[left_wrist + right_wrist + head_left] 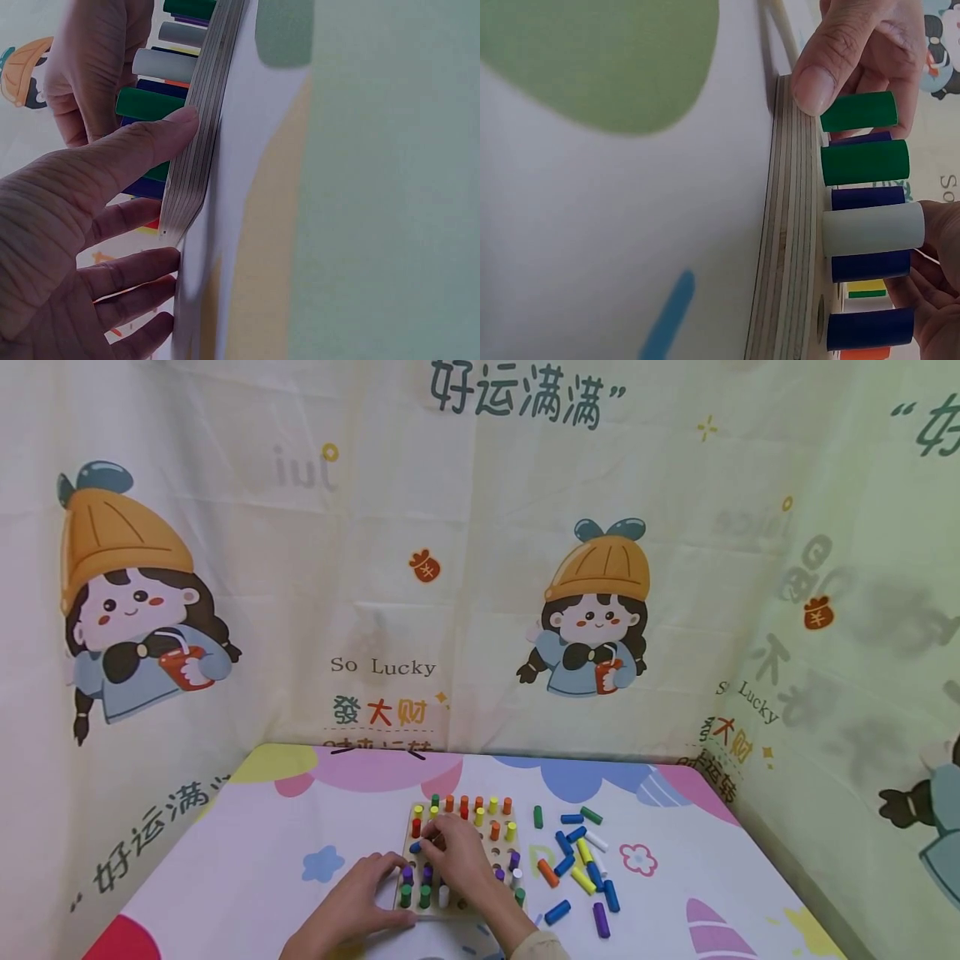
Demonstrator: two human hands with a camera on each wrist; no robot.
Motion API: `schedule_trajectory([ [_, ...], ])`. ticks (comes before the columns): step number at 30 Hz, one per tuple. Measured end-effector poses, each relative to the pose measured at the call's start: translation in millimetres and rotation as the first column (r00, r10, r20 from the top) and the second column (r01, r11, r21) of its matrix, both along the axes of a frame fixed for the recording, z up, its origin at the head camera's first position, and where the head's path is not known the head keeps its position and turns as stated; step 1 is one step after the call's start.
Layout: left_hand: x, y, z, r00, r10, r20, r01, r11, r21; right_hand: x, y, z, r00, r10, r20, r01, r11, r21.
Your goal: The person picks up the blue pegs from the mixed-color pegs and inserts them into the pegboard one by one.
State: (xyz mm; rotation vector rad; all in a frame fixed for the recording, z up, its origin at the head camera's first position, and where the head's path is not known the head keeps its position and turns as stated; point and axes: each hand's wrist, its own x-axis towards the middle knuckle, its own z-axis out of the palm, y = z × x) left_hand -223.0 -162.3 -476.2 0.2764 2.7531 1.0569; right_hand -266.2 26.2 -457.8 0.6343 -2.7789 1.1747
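A wooden pegboard (489, 906) lies on the table, with coloured pegs standing in many of its holes. My left hand (362, 893) holds the near left corner of the board. Its thumb presses the layered near edge, as the left wrist view shows, and its fingers lie along the left side. Over the middle of the board, my right hand (459, 856) pinches a blue peg (416, 847), which is tilted nearly flat above the left columns. Green pegs (406, 896) and a white peg (444, 895) stand in the nearest row. My right hand hides part of the board's middle.
Right of the board lie several loose pegs: blue (557, 912), purple (602, 920), orange (549, 873), yellow (582, 881), green (537, 817) and white. The patterned table (247, 860) meets printed curtains (480, 635) at the back and sides.
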Motion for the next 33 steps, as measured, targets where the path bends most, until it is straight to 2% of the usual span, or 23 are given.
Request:
schedule_trajectory([
  [9, -1.0, 0, -1.7, 1.000, -0.017, -0.012, 0.017, 1.000, 0.005, -3.6, -7, 0.5, 0.999, -0.015, -0.034, 0.015, 1.000, 0.004],
  [22, 0.1, -1, -1.5, 0.999, -0.022, -0.025, 0.023, 1.000, 0.017, -3.1, -7, -1.9, 0.998, 0.036, -0.057, -0.038, 0.999, -0.029],
  [33, 0.4, -1, -0.8, 1.000, -0.017, -0.023, 0.017, 1.000, 0.017, 7.8, 1, 7.6, 0.996, 0.065, -0.059, -0.069, 0.995, -0.072],
])
